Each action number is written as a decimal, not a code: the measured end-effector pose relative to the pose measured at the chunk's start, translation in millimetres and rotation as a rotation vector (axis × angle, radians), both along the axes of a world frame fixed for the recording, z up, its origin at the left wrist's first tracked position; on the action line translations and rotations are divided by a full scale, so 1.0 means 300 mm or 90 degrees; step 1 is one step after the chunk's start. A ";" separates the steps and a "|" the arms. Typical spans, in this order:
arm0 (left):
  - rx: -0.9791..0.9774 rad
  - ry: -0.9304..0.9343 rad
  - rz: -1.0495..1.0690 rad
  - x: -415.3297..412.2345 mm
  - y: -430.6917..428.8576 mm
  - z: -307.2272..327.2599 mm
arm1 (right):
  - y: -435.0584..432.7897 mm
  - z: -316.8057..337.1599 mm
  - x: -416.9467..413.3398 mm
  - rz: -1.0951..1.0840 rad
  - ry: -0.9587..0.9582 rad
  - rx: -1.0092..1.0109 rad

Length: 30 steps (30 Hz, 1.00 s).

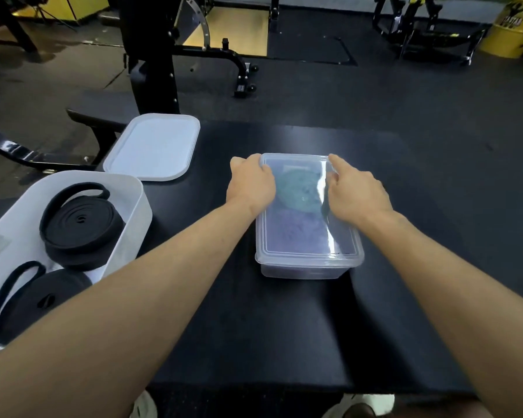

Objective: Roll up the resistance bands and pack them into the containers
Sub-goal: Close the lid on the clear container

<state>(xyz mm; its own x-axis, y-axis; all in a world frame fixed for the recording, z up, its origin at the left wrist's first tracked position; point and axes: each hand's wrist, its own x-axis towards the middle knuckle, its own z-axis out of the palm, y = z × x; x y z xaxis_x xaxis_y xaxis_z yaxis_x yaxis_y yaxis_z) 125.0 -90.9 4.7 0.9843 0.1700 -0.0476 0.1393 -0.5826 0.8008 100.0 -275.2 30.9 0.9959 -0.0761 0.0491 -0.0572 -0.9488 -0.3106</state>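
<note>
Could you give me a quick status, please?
Left hand grips clear lid far-left corner, right hand presses far-right. Teal band, purple band rolled inside clear container. White bin holds two black rolls, white lid off. Nothing in the way.

One head-worn wide-angle view looks forward and down, close over the matte black table (pixel 254 327); the dark gym floor (pixel 405 95) beyond seems slightly blurred.

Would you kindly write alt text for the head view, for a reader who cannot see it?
Left hand grips and right hand presses the clear lid on a container holding teal and purple rolled bands. Left of it, an open white bin holds two black rolled bands.
</note>
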 end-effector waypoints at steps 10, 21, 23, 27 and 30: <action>0.028 0.000 -0.006 -0.018 -0.009 0.004 | 0.008 -0.006 -0.003 -0.014 0.013 -0.019; 0.177 -0.078 -0.057 -0.196 0.128 0.089 | 0.209 0.097 -0.135 0.126 -0.115 -0.213; 0.229 -0.117 -0.066 -0.245 0.213 0.119 | 0.296 0.116 -0.172 0.175 -0.122 -0.196; 0.341 -0.166 -0.085 -0.343 0.419 0.178 | 0.477 0.121 -0.235 0.263 -0.119 -0.171; 0.418 -0.190 -0.088 -0.409 0.589 0.196 | 0.593 0.096 -0.270 0.319 -0.113 -0.193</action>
<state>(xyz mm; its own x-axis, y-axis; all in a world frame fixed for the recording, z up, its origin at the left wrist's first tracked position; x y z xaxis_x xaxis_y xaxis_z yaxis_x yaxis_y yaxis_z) 2.4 86.0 63.6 0.9541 -0.0548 0.2945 -0.1392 -0.9517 0.2737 19.1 -97.3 59.7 0.8815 0.4427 0.1642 0.4466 -0.8946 0.0143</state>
